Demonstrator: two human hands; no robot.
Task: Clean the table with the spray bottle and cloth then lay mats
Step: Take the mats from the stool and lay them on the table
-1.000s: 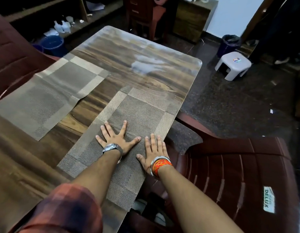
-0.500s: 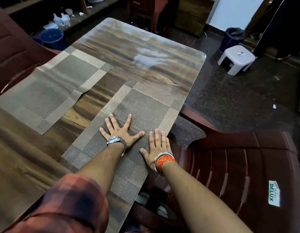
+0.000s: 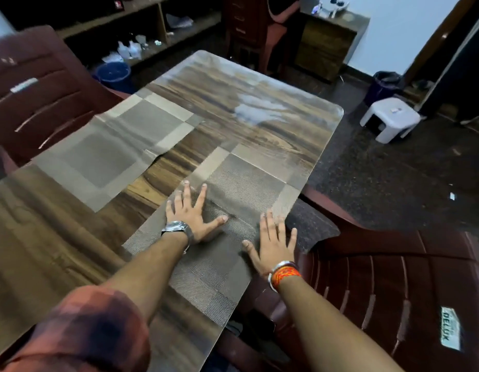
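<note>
Left hand (image 3: 191, 218) and right hand (image 3: 270, 248) lie flat on the mat (image 3: 246, 181), fingers spread and gripping nothing, probably to smooth it square along the tabletop's (image 3: 233, 84) right edge.

– What lies on the table (image 3: 233, 84)?
– Two woven grey-brown mats with paler checked borders. The right mat (image 3: 246, 189) lies flat along the table's right edge.
– And the other?
– The left mat (image 3: 104, 157) lies at the table's left edge, with a small buckle on its inner side. The wood-grain table top is glossy.
</note>
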